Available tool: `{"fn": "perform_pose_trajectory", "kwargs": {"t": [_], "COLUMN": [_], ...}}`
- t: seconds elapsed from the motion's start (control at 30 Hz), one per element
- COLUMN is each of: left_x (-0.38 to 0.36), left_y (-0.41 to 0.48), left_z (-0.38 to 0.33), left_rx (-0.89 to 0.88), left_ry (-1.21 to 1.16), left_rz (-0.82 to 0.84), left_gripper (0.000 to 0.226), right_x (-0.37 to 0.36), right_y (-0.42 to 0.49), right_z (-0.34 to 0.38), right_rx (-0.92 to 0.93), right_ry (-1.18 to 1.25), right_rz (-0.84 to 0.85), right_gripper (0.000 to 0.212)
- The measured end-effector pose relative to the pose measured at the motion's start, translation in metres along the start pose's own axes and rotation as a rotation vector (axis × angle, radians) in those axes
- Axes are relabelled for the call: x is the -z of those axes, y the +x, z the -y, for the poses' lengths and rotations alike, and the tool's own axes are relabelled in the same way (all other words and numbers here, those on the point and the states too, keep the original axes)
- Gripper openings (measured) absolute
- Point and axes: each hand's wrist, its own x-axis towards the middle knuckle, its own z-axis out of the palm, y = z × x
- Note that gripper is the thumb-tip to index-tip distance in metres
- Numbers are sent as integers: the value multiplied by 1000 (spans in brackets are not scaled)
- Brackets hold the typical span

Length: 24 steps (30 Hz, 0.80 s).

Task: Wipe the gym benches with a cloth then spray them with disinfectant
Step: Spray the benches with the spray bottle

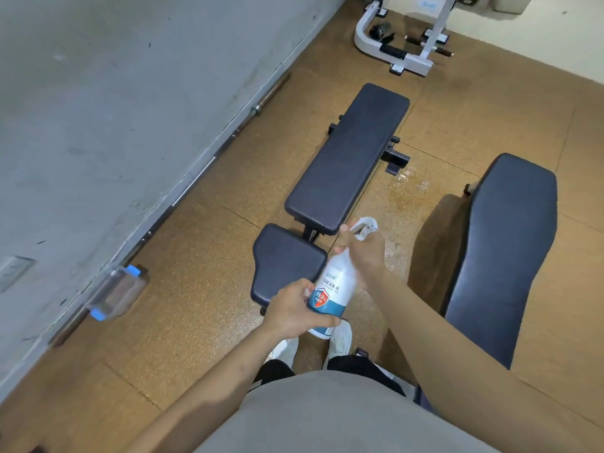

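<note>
Bottle first: I see the disinfectant spray bottle [330,289] held upright-ish, leaning a little toward 1 o'clock, just below the middle of my view and in front of the near end of the centre bench [346,158]. My left hand [294,308] is wrapped round the bottle's lower body, fingers curled over the blue-and-red label, thumb along the near side. My right hand [362,253] is closed round the neck under the white spray head [366,227], with one finger reaching up by the trigger — I cannot tell whether it is pressing. The centre bench runs away toward 12 o'clock, its long dark back pad flat and its smaller seat pad [284,259] nearest me, partly behind the bottle. A second dark bench [503,250] lies at 3 o'clock, well apart from the first, with a shiny wet patch [411,181] on the brown floor between them. At 9 o'clock a clear box with blue clips [117,294] sits against the grey wall [98,109], and a barbell [202,171] lies along the wall's foot. A white machine frame [402,57] stands at 1 o'clock — far end of the room. White shoes [340,338] show under the bottle.
</note>
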Motion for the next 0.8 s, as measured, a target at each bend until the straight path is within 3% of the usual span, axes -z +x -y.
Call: {"fn": "perform_pose_trajectory", "kwargs": {"t": [0.17,0.33,0.53,0.8], "left_x": [-33,-57,-67,-73], "left_y": [4,7,1,-29], "left_z": [-15,-18,-7,17], "left_rx": [91,143,135,111], "left_ry": [-13,-32,-41,-143], "left_rz": [15,48,45,31], "left_gripper": [70,64,71,68], "right_x": [26,50,60,57], "right_y": [23,34,22,-16], "right_z": [-17,-32,-45,-51], "right_rx": [-93,-212,-288,-224], "right_ry": [-38,13,64,16], "right_rz": [-26,32,-16,0], "right_gripper": [25,16,20,22]}}
